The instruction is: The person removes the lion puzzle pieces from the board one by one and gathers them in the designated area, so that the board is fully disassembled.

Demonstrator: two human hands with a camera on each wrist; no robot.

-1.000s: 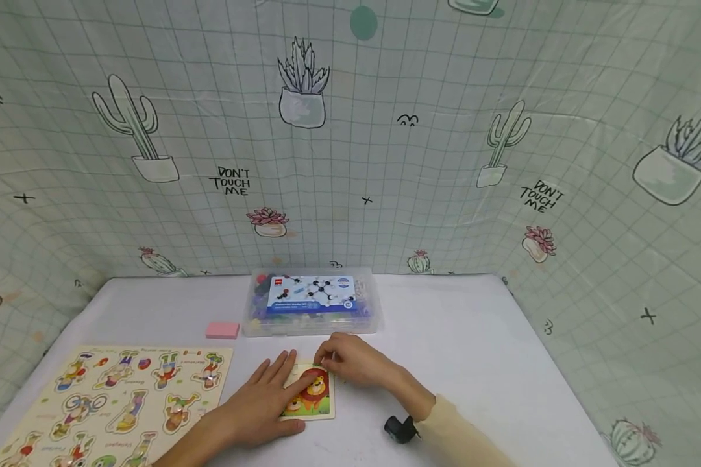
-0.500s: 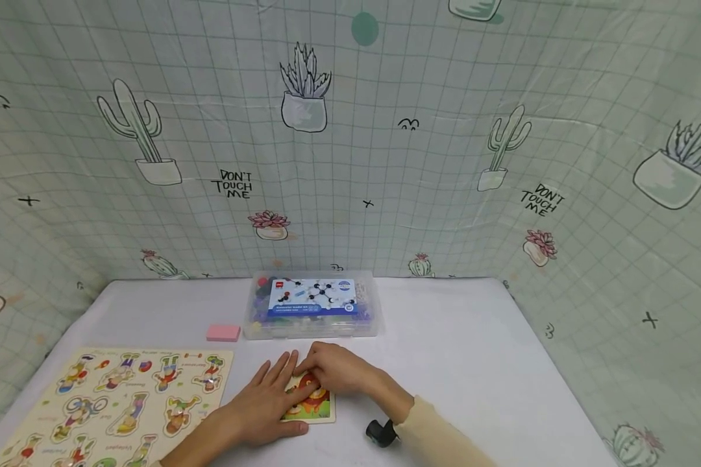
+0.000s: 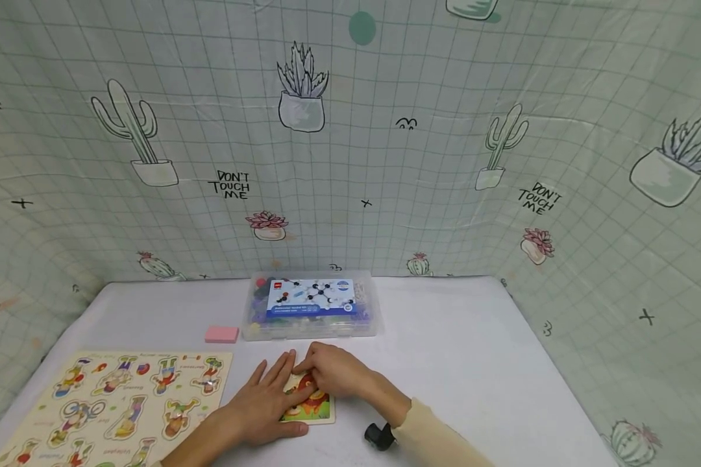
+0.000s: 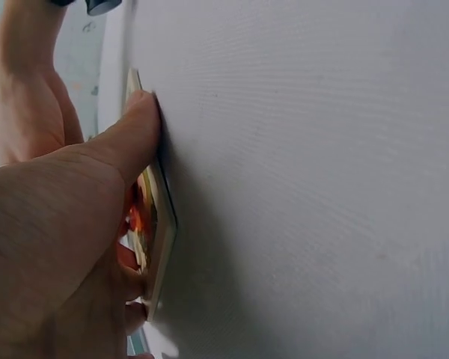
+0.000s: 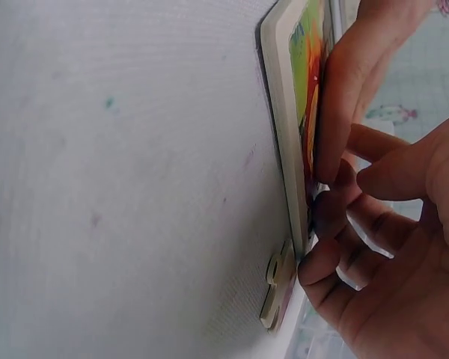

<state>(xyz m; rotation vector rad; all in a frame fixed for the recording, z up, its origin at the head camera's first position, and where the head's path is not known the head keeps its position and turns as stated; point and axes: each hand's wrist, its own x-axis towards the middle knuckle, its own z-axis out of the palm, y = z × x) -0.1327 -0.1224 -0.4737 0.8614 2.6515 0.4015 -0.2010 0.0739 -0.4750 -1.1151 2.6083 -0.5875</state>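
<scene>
Your left hand [image 3: 263, 405] lies flat at the lower centre of the frame, its grip slack and spread: the fingers are straight, and one reaches across the small lion puzzle [image 3: 315, 410]. The thumb lies along the puzzle's lower edge. That puzzle sits on the desk [image 3: 461, 363] at the lower centre, mostly covered by your two hands.

Your right hand [image 3: 334, 371] is at the puzzle's upper edge, its fingers bent down onto the board and close to the other hand's fingers. You cannot tell from these views whether that grip pinches anything. In the right wrist view, a loose puzzle piece [image 5: 279, 288] lies on the desk at the lower centre, just beside the board and below your curled fingers.

At the lower left of the head view you have a large picture board [image 3: 154, 415] with rows of cartoon figures, partly cut off by the frame's bottom edge. Above it lies a pink block [image 3: 222, 335], left of a clear plastic box [image 3: 321, 329] with a blue and white label. A small black object [image 3: 380, 436] shows beside your cream sleeve [image 3: 441, 436]. Behind the desk hangs a checked cloth [image 3: 327, 168] printed with potted plants.
</scene>
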